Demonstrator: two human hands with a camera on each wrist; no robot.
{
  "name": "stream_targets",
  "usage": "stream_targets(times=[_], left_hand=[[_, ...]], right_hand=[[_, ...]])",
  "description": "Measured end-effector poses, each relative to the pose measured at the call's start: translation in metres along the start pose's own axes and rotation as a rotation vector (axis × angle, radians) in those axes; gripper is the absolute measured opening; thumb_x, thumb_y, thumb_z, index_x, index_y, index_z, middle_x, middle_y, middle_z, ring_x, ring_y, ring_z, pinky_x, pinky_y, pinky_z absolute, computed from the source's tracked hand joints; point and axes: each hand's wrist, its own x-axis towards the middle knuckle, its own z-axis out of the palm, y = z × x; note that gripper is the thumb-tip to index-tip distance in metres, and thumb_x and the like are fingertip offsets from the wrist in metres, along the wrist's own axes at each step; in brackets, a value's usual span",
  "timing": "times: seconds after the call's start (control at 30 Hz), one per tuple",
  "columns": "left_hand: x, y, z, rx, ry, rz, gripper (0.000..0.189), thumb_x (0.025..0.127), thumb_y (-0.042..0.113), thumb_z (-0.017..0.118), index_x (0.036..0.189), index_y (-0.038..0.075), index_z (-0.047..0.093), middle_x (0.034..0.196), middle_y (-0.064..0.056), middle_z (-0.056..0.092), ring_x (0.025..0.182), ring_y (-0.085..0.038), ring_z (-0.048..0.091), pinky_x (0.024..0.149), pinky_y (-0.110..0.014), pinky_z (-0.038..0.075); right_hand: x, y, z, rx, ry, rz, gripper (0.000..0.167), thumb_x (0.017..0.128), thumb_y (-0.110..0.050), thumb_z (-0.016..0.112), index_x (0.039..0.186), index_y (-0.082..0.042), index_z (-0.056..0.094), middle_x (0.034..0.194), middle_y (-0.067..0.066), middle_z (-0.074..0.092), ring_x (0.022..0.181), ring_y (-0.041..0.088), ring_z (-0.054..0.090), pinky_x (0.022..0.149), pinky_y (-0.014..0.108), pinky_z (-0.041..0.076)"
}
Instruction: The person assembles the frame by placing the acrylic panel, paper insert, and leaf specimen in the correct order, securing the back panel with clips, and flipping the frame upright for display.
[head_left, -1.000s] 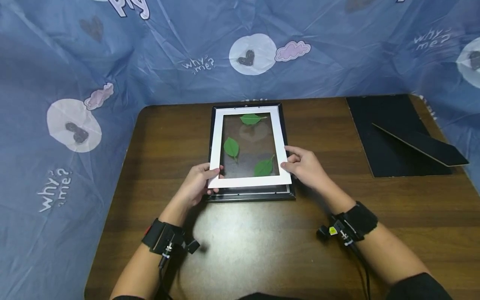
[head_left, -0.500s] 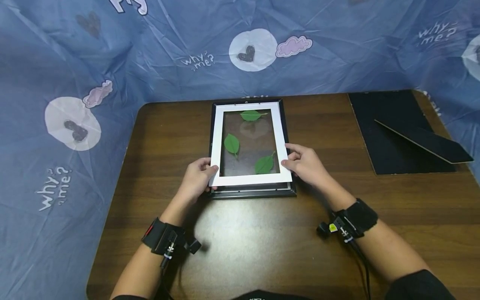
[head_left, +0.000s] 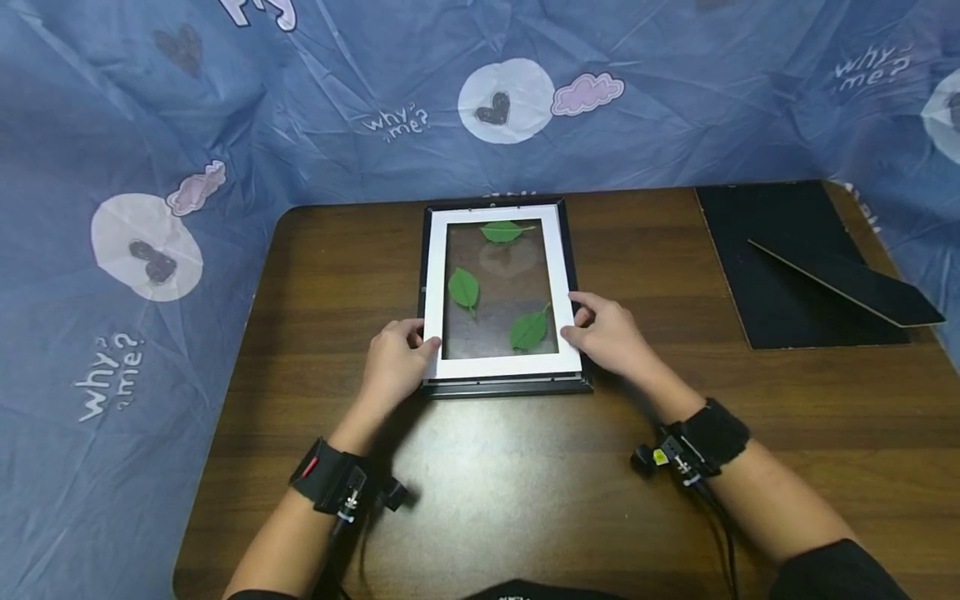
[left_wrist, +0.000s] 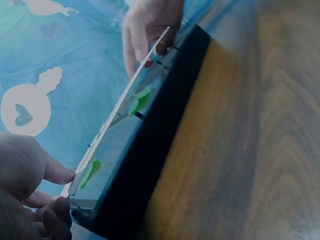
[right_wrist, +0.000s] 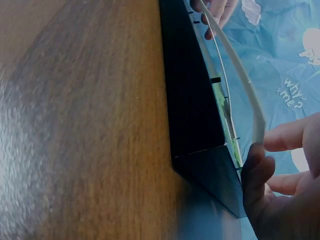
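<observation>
A white picture mat (head_left: 495, 367) lies over a black picture frame (head_left: 517, 387) turned with its rim up. Through the mat's window show three green leaves: one at the top (head_left: 501, 232), one at left (head_left: 463, 287), one at lower right (head_left: 528, 331). My left hand (head_left: 393, 358) pinches the mat's lower left corner between thumb and fingers. At the lower right edge, my right hand (head_left: 609, 335) pinches the mat too. In the right wrist view the mat (right_wrist: 240, 65) bows slightly, its near edge raised above the frame (right_wrist: 192, 100).
A black backing board (head_left: 765, 292) with a propped-out stand leg (head_left: 855, 287) lies at the right of the wooden table (head_left: 487, 483). A blue printed cloth (head_left: 360, 100) hangs behind and at the sides. Cables run from both wrist cameras.
The mat's near edge has come down and toward me, covering more of the frame's lower rim. The left hand has shifted slightly with its corner; the right hand keeps its hold.
</observation>
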Motion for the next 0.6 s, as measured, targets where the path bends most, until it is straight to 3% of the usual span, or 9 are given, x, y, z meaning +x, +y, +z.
stream_targets(times=[0.13,0.3,0.6], left_hand=[[-0.0019,-0.0005,0.0026,0.097,0.026,0.045,0.042,0.090,0.020,0.076,0.123,-0.003,0.068,0.081,-0.007,0.059,0.071,-0.024,0.054,0.065,-0.038,0.044],[-0.0036,-0.0004,0.0032,0.135,0.031,0.049,0.043,0.089,0.021,0.077,0.124,-0.003,0.067,0.081,-0.008,0.059,0.069,-0.024,0.055,0.061,-0.038,0.044],[-0.0032,0.0002,0.0064,0.181,0.028,0.075,0.041,0.089,0.021,0.076,0.125,0.003,0.068,0.083,-0.007,0.060,0.070,-0.024,0.058,0.061,-0.038,0.046]], right_hand=[[0.0020,-0.0007,0.0030,-0.102,0.003,-0.015,0.059,0.091,-0.018,0.068,0.142,0.005,0.051,0.091,0.009,0.058,0.068,0.020,0.049,0.065,0.035,0.041],[0.0037,-0.0024,0.0058,-0.171,0.004,-0.034,0.056,0.091,-0.020,0.067,0.138,0.006,0.056,0.091,0.009,0.054,0.080,0.024,0.049,0.072,0.036,0.040],[0.0028,-0.0012,0.0041,-0.164,0.017,-0.021,0.053,0.091,-0.019,0.066,0.137,0.006,0.056,0.091,0.009,0.053,0.082,0.026,0.049,0.073,0.038,0.040]])
